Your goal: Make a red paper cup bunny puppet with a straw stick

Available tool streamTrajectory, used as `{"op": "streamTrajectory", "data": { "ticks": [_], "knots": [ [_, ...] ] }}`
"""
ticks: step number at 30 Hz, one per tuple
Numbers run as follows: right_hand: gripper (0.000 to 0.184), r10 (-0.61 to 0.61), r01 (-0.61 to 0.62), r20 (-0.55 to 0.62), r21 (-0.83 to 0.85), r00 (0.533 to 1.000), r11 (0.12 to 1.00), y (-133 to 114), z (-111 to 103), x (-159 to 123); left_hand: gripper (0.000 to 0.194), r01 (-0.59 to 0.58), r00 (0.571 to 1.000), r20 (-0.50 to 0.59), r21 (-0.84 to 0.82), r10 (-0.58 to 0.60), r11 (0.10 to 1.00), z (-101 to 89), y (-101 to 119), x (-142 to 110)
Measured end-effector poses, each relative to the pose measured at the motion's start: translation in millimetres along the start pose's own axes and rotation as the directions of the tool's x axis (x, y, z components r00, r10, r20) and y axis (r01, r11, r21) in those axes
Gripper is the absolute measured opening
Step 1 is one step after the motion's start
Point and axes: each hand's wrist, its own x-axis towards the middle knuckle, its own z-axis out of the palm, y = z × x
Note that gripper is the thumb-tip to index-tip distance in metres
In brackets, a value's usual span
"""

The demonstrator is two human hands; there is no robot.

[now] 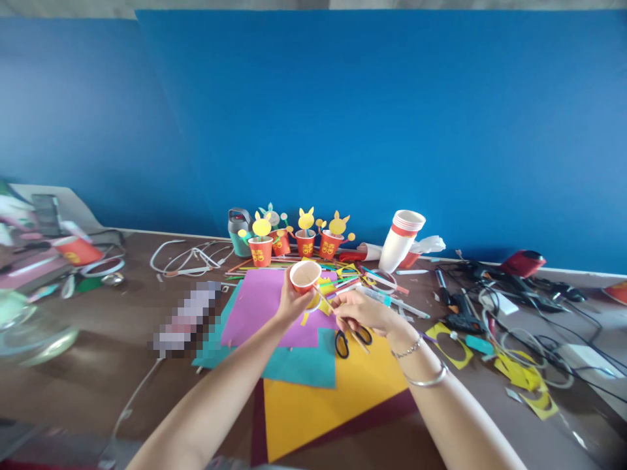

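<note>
My left hand is wrapped around a red-and-white paper cup, its mouth tilted toward me. Pinched in my right hand is a thin wooden stick, one end at the side of the cup; whether it touches the cup I cannot tell. Below my right hand lie scissors with black handles. Under both hands are purple paper, teal paper and yellow-orange paper. Behind stand several red cups with yellow paper figures, one of them in the middle.
A tall stack of paper cups leans at the back right, near a blue wall. Grey-green bottle and white cables sit back left. To the right are a glue gun, yellow scraps and tangled cords.
</note>
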Motion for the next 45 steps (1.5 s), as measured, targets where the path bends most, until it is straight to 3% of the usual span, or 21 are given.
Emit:
{"op": "streamTrajectory", "data": {
  "ticks": [7, 10, 16, 20, 22, 24, 26, 28, 30, 33, 35, 37, 40, 45],
  "knots": [
    [0.008, -0.024, 0.025, -0.019, 0.056, 1.0, 0.998, 2.3, 1.7, 4.0, 0.065, -0.006, 1.0, -0.019, 0.029, 0.007, 1.0, -3.6, -1.8, 0.3],
    [0.01, -0.056, 0.06, -0.089, 0.052, 0.994, 0.997, 5.6, 4.1, 7.6, 0.065, -0.027, 0.998, -0.05, 0.065, 0.03, 0.998, -5.2, -3.5, 1.8],
    [0.007, -0.182, 0.114, -0.316, -0.222, 0.931, 0.968, 18.4, 14.7, 14.6, 0.062, -0.038, 0.997, -0.053, 0.177, 0.048, 0.983, -4.2, -12.2, 5.4],
    [0.004, -0.225, 0.104, -0.383, -0.312, 0.896, 0.944, 18.8, 22.4, 13.3, 0.061, -0.047, 0.996, -0.067, 0.218, 0.063, 0.975, -4.0, -15.2, 6.3],
    [0.005, -0.203, 0.145, -0.319, -0.195, 0.926, 0.97, 17.4, 21.0, 13.5, 0.06, -0.05, 0.996, -0.06, 0.21, 0.064, 0.976, -4.5, -13.7, 5.7],
    [0.008, -0.133, 0.142, -0.178, 0.04, 0.975, 0.989, 16.9, 16.2, 15.1, 0.06, -0.052, 0.997, -0.045, 0.19, 0.062, 0.98, -5.4, -10.9, 5.1],
    [0.014, -0.084, 0.096, -0.056, 0.276, 0.995, 0.956, 18.0, 11.4, 17.8, 0.059, -0.054, 0.997, -0.048, 0.177, 0.063, 0.983, -6.8, -7.9, 5.6],
    [0.019, -0.075, 0.077, -0.021, 0.38, 0.997, 0.922, 20.0, 10.4, 20.4, 0.059, -0.055, 0.996, -0.064, 0.18, 0.068, 0.982, -8.4, -5.7, 7.5],
    [0.016, -0.09, 0.114, -0.09, 0.301, 0.992, 0.947, 21.6, 14.2, 21.8, 0.058, -0.06, 0.994, -0.075, 0.191, 0.076, 0.98, -9.4, -4.5, 9.5],
    [0.011, -0.209, 0.169, -0.32, -0.149, 0.924, 0.974, 20.7, 23.8, 21.0, 0.054, -0.088, 0.994, -0.044, 0.237, 0.101, 0.967, -6.3, -2.7, 6.9],
    [0.013, -0.344, 0.124, -0.429, -0.462, 0.835, 0.878, 18.2, 27.7, 19.4, 0.053, -0.124, 0.991, 0.076, 0.271, 0.107, 0.955, -0.8, -1.1, 0.0],
    [0.018, -0.424, 0.069, -0.455, -0.614, 0.783, 0.787, 15.6, 27.5, 17.8, 0.058, -0.185, 0.965, 0.232, 0.292, 0.118, 0.938, 5.3, -0.2, -8.2],
    [0.018, -0.396, 0.058, -0.433, -0.612, 0.809, 0.789, 13.0, 21.3, 14.3, 0.065, -0.265, 0.948, 0.257, 0.304, 0.189, 0.915, 10.2, -3.1, -14.6],
    [0.021, -0.217, -0.047, -0.367, -0.593, 0.905, 0.804, 9.4, 6.9, 0.1, 0.074, -0.217, 0.976, 0.056, 0.317, 0.21, 0.923, 4.0, -11.8, -5.4]
  ]
}}
